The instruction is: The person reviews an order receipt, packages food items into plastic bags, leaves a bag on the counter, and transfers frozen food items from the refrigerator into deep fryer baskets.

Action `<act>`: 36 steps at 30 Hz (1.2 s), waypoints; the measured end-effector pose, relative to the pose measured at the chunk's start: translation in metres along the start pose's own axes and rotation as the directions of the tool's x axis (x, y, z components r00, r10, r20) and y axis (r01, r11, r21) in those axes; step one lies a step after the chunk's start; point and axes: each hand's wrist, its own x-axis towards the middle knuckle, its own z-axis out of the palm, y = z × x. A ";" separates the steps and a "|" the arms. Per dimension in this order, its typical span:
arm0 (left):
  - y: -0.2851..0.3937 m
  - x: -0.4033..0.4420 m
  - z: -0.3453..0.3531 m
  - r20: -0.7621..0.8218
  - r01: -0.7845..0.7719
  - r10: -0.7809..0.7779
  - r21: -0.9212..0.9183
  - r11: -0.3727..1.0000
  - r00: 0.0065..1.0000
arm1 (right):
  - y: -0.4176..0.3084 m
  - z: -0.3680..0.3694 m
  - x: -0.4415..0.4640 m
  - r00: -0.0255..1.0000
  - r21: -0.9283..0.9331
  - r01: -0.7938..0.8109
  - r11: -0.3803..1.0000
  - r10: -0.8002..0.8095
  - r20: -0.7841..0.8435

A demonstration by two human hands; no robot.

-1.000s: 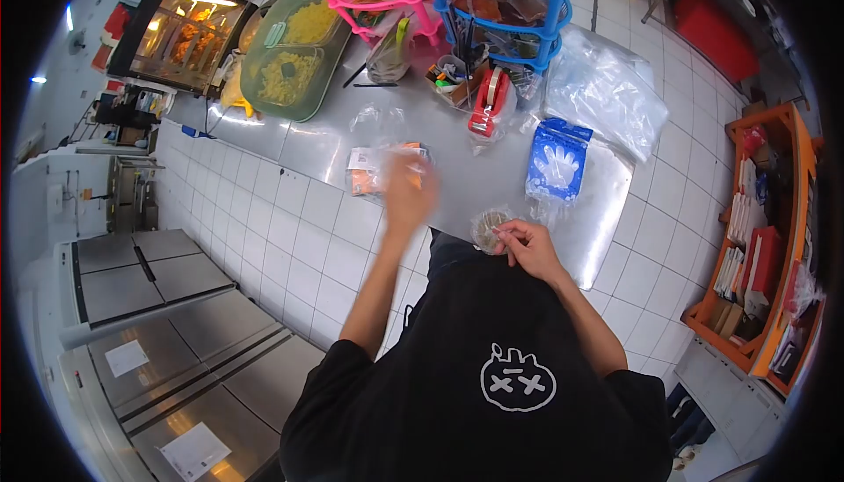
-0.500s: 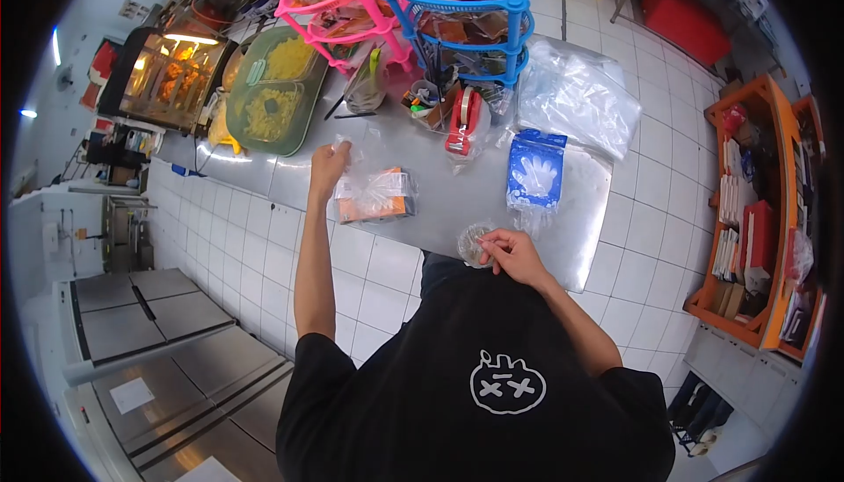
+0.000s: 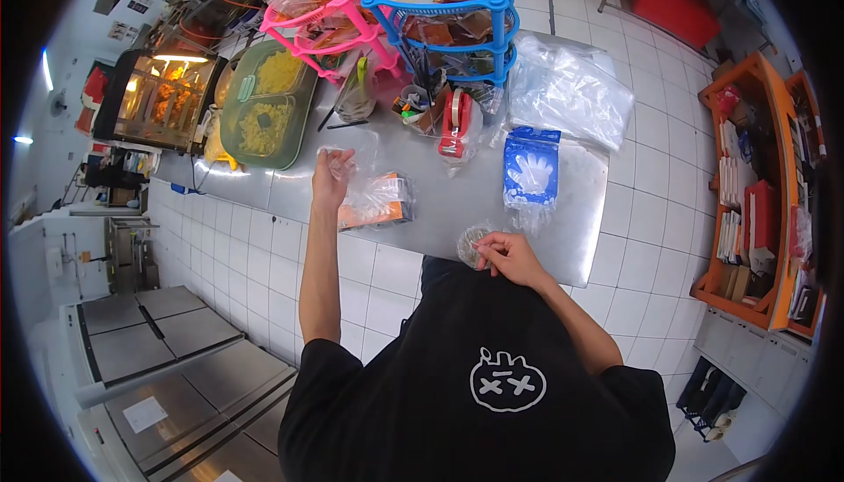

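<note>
So both hands are busy at the front of a metal worktop (image 3: 576,227). The left hand (image 3: 329,181) is stretched out over it, fingers curled in and closed on some clear plastic (image 3: 359,149). That stuff is thin and see-through, so I honestly can't tell if it's a bag, a glove or just a sheet.

Right beside that hand, a bit closer to the person, there's an orange box (image 3: 376,212) near the front edge, with more clear film bunched over its top.

The right hand (image 3: 515,258) is over by the front edge, close to the person's black shirt (image 3: 440,332). Its grip is a pinch, thumb and fingertips together on a small round packet (image 3: 470,244) in clear wrap, kinda greenish inside. Can't make out what's in it.

Just past the right hand lies a blue packet (image 3: 531,170) with a white glove printed on it, and beyond that a pile of clear bags (image 3: 567,95). A red tape dispenser (image 3: 454,126) sits further back, between the two hands side to side. Behind it is a blue basket rack (image 3: 501,20), next to a pink one (image 3: 347,11).
</note>
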 end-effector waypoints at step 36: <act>-0.004 -0.132 0.143 0.589 -0.503 -0.021 0.706 0.499 0.808 | -0.008 -0.011 0.021 0.967 0.086 0.179 0.980 -0.160 -0.199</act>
